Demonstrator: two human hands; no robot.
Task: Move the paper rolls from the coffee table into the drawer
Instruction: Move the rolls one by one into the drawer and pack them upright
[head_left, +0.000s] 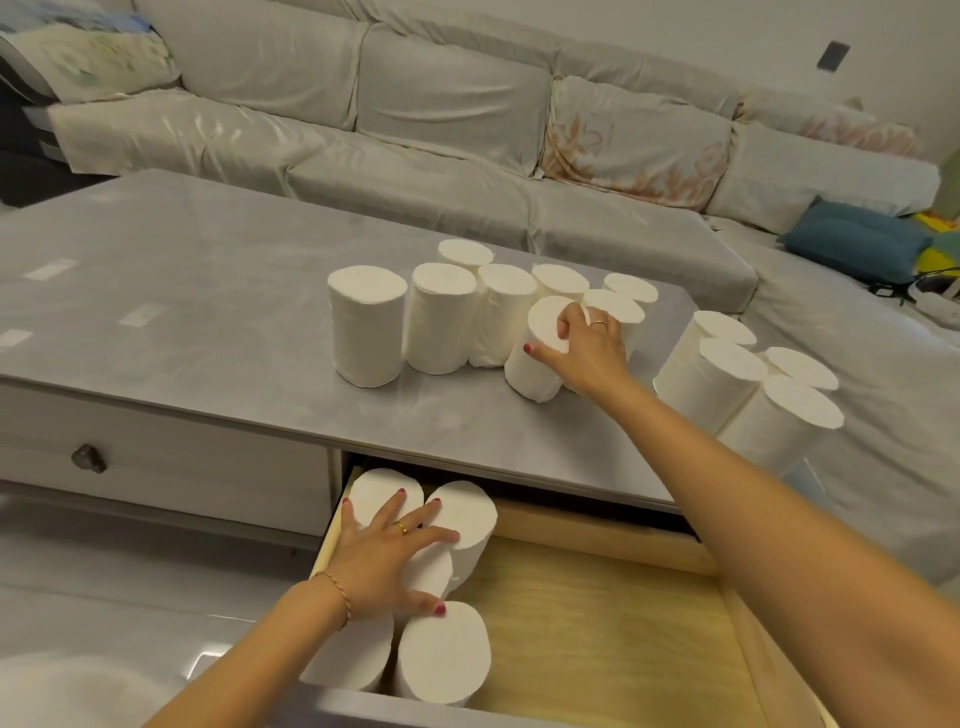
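Note:
Several white paper rolls stand upright on the grey coffee table (182, 291), in one cluster near the middle and another cluster (748, 384) at the right edge. My right hand (584, 353) grips the top of a tilted roll (535, 364) at the front of the middle cluster. Below the table edge the wooden drawer (623, 623) is pulled out. Several rolls (441, 654) stand packed in its left end. My left hand (389, 556) lies flat on top of them with fingers spread.
A shut drawer with a dark knob (89, 458) sits left of the pulled-out one. A covered sofa (415, 104) runs behind and to the right of the table, with a blue cushion (852, 241) on it. The drawer's right part shows bare wood.

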